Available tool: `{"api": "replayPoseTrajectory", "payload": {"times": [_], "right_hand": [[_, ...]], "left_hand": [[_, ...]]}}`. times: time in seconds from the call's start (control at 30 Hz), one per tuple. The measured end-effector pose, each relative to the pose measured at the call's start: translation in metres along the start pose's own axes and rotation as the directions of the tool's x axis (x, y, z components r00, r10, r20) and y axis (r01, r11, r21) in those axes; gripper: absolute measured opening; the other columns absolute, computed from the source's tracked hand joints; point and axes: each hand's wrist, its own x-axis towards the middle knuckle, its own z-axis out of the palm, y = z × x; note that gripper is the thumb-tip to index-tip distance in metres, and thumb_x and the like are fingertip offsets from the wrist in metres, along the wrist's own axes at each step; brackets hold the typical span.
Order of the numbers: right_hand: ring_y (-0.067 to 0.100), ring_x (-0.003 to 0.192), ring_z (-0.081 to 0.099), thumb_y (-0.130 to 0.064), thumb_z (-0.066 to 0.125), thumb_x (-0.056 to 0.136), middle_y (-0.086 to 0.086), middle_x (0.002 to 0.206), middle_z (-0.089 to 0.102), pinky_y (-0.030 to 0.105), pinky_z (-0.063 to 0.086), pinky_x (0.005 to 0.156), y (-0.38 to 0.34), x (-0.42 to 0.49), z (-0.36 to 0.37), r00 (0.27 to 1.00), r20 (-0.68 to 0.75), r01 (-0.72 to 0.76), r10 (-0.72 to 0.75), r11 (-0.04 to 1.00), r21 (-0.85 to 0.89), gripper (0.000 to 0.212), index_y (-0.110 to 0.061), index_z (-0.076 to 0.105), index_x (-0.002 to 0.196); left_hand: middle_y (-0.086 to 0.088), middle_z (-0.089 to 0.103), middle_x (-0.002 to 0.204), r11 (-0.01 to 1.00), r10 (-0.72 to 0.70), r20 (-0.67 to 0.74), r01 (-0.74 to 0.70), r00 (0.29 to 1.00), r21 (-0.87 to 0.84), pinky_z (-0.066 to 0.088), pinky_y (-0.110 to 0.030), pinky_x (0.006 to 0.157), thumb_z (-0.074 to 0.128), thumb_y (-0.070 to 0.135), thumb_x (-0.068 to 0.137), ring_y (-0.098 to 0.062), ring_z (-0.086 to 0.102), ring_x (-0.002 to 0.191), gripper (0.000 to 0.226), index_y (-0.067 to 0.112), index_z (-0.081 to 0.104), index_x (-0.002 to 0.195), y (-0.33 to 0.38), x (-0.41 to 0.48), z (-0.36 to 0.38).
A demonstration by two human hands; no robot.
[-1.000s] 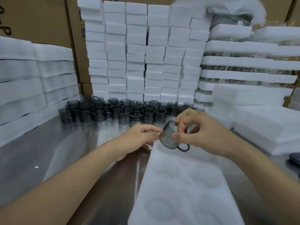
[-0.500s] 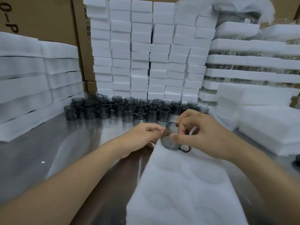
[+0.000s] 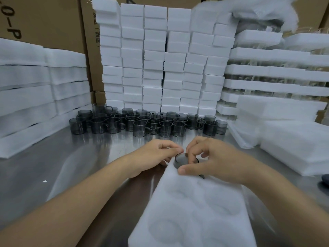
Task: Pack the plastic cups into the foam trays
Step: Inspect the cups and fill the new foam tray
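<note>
A white foam tray [image 3: 192, 211] with round hollows lies on the steel table in front of me. At its far left corner sits a smoky grey plastic cup [image 3: 180, 160], upside down and sunk partly into a hollow, its handle showing under my palm. My right hand [image 3: 211, 157] pinches the cup from above with thumb and fingers. My left hand [image 3: 156, 154] is at the tray's far edge with curled fingers touching the cup's left side; whether it grips the foam is hidden.
Several more grey cups [image 3: 142, 123] stand in rows at the back of the table [image 3: 53, 168]. Stacks of foam blocks [image 3: 160, 59] rise behind them, foam sheets [image 3: 35, 86] lie piled at left, filled trays [image 3: 276, 72] and loose foam at right. Cardboard boxes stand behind.
My right hand has lowered the cup from mid-air and turned it base-up into the tray's far hollow. My left hand stayed at the tray's edge beside it.
</note>
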Motion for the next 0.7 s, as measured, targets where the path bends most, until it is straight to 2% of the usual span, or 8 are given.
{"api": "replayPoseTrajectory", "payload": {"times": [0.13, 0.2, 0.27, 0.37, 0.53, 0.6, 0.7], "right_hand": [[-0.003, 0.106, 0.06, -0.072, 0.083, 0.07, -0.021, 0.104, 0.063, 0.034, 0.048, 0.103, 0.002, 0.001, 0.003, 0.999, -0.047, -0.01, 0.009, 1.0, -0.012, 0.048, -0.027, 0.072, 0.083], [-0.003, 0.107, 0.058, -0.076, 0.08, 0.066, -0.021, 0.103, 0.064, 0.034, 0.049, 0.098, 0.006, 0.002, 0.001, 0.984, -0.178, -0.007, -0.002, 0.999, -0.048, 0.048, -0.035, 0.068, 0.09], [-0.002, 0.104, 0.057, -0.077, 0.076, 0.066, -0.019, 0.101, 0.063, 0.035, 0.05, 0.092, 0.01, 0.002, 0.0, 0.966, -0.26, -0.014, -0.016, 0.994, -0.112, 0.047, -0.039, 0.063, 0.09], [0.0, 0.102, 0.058, -0.07, 0.08, 0.073, -0.018, 0.099, 0.067, 0.028, 0.049, 0.086, 0.017, 0.003, 0.002, 0.973, -0.231, -0.009, -0.008, 0.997, -0.075, 0.039, -0.037, 0.065, 0.088], [0.0, 0.108, 0.064, -0.052, 0.08, 0.088, -0.02, 0.102, 0.072, 0.018, 0.042, 0.081, 0.021, 0.004, 0.005, 0.983, -0.182, 0.035, -0.027, 0.998, 0.042, 0.02, -0.036, 0.07, 0.095], [-0.002, 0.108, 0.063, -0.049, 0.081, 0.088, -0.021, 0.103, 0.071, 0.014, 0.041, 0.08, 0.022, 0.004, 0.006, 0.981, -0.194, 0.027, -0.015, 0.998, 0.061, 0.021, -0.036, 0.069, 0.1], [-0.008, 0.11, 0.058, -0.056, 0.079, 0.086, -0.024, 0.108, 0.067, 0.01, 0.041, 0.082, 0.021, 0.005, 0.007, 0.978, -0.208, -0.02, 0.025, 0.999, 0.024, 0.027, -0.042, 0.066, 0.105]], "left_hand": [[0.007, 0.079, 0.097, 0.997, -0.018, 0.047, 0.021, 0.999, -0.071, 0.051, -0.02, 0.077, 0.065, 0.055, 0.1, -0.005, 0.07, 0.084, 0.035, 0.027, 0.081, 0.115, 0.005, -0.004, 0.0], [0.003, 0.08, 0.104, 0.996, -0.012, 0.037, 0.015, 0.999, -0.09, 0.054, -0.027, 0.083, 0.068, 0.056, 0.094, -0.011, 0.072, 0.092, 0.038, 0.026, 0.081, 0.115, 0.006, -0.005, -0.002], [0.004, 0.08, 0.109, 0.998, 0.005, -0.031, -0.007, 1.0, -0.068, 0.055, -0.036, 0.09, 0.074, 0.052, 0.094, -0.013, 0.072, 0.099, 0.028, 0.03, 0.082, 0.11, 0.006, -0.005, -0.004], [0.01, 0.079, 0.101, 0.999, 0.041, -0.142, -0.043, 0.989, -0.013, 0.054, -0.027, 0.082, 0.079, 0.046, 0.093, 0.0, 0.068, 0.09, 0.013, 0.037, 0.083, 0.102, 0.005, -0.003, -0.007], [0.001, 0.079, 0.099, 0.996, 0.082, -0.171, -0.077, 0.982, 0.037, 0.05, -0.014, 0.065, 0.083, 0.035, 0.092, 0.004, 0.065, 0.08, 0.005, 0.038, 0.083, 0.096, 0.005, -0.003, -0.006], [-0.002, 0.079, 0.098, 0.996, 0.079, -0.177, -0.071, 0.981, 0.054, 0.049, -0.012, 0.063, 0.083, 0.033, 0.093, 0.003, 0.065, 0.079, 0.004, 0.036, 0.083, 0.095, 0.004, -0.002, -0.005], [0.0, 0.079, 0.096, 0.995, 0.084, -0.208, -0.073, 0.975, 0.061, 0.046, -0.008, 0.062, 0.082, 0.029, 0.094, 0.004, 0.064, 0.077, 0.004, 0.033, 0.084, 0.093, 0.002, 0.001, -0.006]]}}
